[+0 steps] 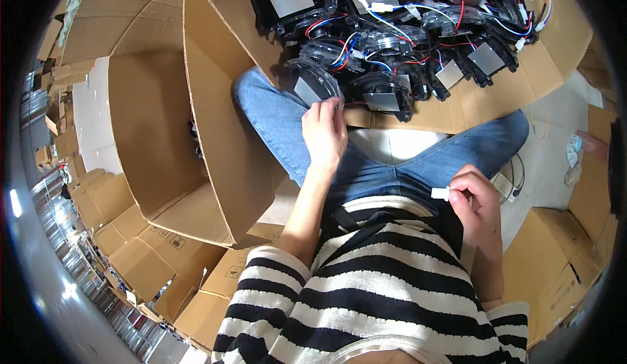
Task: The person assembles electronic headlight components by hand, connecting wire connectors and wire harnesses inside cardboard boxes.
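My left hand (323, 132) has its fingers closed at the lower edge of a black unit with a clear curved cover and a silver plate (308, 92). The unit lies at the near left of a heap of similar black units (385, 40) with red, blue and white wires. My right hand (475, 200) is over my lap at the right, thumb and finger pinching a small white piece (440, 193), perhaps a connector or tag. Its far end sticks out to the left, and the fingers hide the rest.
The heap lies on cardboard (509, 93) across my knees. A large open cardboard box (153, 135) stands at my left, with more cartons (157, 249) behind it. At my right are another carton (552, 253) and a dark cable (518, 174) on the pale floor.
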A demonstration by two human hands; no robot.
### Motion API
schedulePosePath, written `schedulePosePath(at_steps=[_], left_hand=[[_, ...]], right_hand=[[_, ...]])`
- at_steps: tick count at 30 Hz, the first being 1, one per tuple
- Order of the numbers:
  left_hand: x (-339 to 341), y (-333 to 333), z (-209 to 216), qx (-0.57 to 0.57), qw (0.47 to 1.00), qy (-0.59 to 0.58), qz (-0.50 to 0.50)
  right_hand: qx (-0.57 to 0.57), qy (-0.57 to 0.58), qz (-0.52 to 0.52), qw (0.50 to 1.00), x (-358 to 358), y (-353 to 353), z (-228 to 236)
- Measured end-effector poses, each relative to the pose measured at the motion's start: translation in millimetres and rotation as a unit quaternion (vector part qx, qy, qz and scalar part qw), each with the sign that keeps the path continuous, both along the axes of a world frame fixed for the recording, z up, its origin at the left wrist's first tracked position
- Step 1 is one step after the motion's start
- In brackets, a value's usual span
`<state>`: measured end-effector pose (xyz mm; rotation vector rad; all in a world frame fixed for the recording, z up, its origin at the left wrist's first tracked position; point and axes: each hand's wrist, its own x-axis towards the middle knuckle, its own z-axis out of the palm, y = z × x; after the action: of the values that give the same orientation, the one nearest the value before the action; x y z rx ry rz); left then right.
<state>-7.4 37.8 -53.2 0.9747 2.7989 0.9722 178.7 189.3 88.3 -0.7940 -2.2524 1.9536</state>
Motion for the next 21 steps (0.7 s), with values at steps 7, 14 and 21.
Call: schedulePosePath(at_steps=[7, 14, 21], left_hand=[[27.5, -18.7, 23.4, 0.025, 0.988, 0.011, -0.154], [21.4, -24.0, 34.2, 0.048, 0.989, -0.042, -0.137], [18.9, 3.0, 26.7, 0.082, 0.990, -0.080, -0.085]], right_hand=[[-0.006, -0.016, 0.010, 1.000, 0.3, -3.3, -7.8], [-0.017, -0.031, 0.028, 0.999, -13.6, -6.7, -8.6], [-0.010, -0.007, 0.065, 0.998, -27.4, -6.1, -20.5]])
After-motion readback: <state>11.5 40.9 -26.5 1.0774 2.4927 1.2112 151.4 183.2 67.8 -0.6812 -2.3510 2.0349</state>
